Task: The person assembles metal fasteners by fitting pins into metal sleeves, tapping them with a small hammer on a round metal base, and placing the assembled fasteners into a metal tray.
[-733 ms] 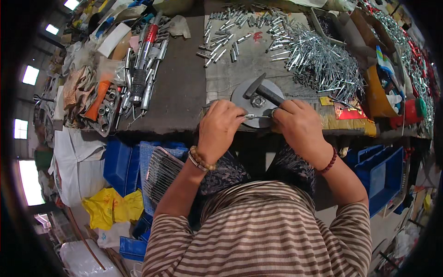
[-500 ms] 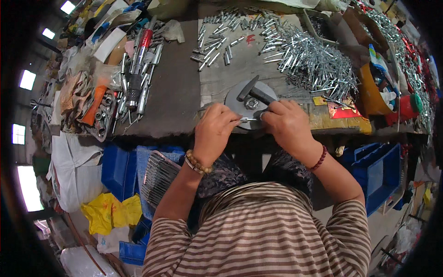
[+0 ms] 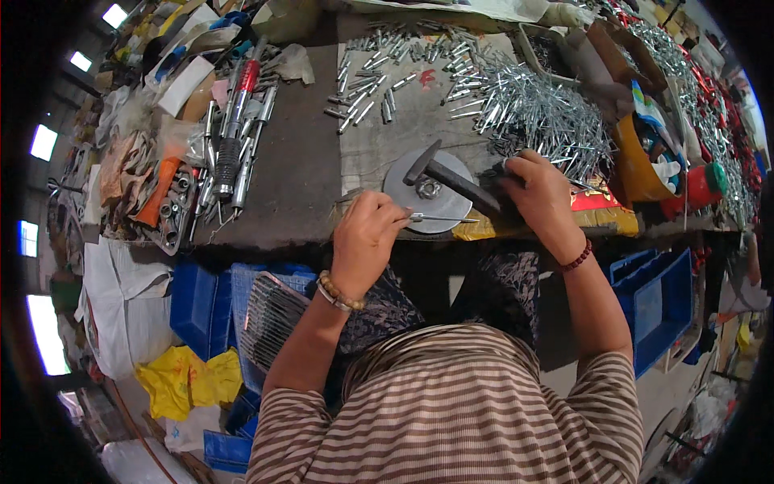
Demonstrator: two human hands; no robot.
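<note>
Currently, the left hand is pinching a slim silvery metal rod. The right hand is half-curling, its hold unclear.

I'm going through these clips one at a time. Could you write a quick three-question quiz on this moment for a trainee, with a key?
1. Which hand holds the thin metal rod?
2. True or false: in this view, the hammer overlaps the round grey disc.
3. Pick one. The crumpled plastic bag at lower left is: a) red, b) yellow, c) green.

Key:
1. The left hand.
2. True.
3. b.
</note>
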